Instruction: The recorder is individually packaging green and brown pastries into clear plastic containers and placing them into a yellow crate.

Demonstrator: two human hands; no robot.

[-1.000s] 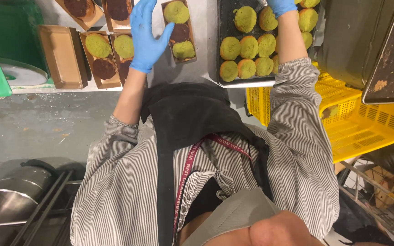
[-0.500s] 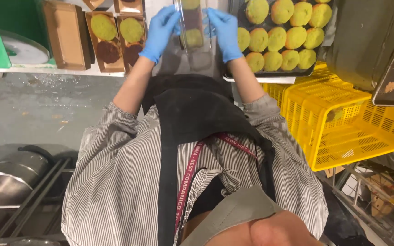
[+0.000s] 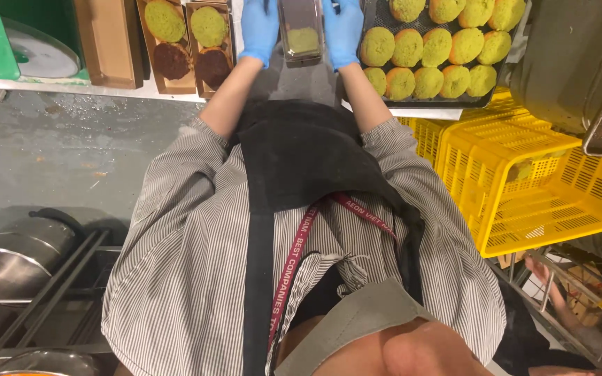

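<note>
Beside a yellow crate point(image 3: 524, 188), a dark tray point(image 3: 377, 14) of green buns point(image 3: 430, 49). Left of it, clear narrow box point(image 3: 301, 31) with one green bun inside, clamped between gloved left hand point(image 3: 260, 28) and right hand point(image 3: 343, 28). Further left, two open cardboard boxes point(image 3: 188, 42) with buns.
</note>
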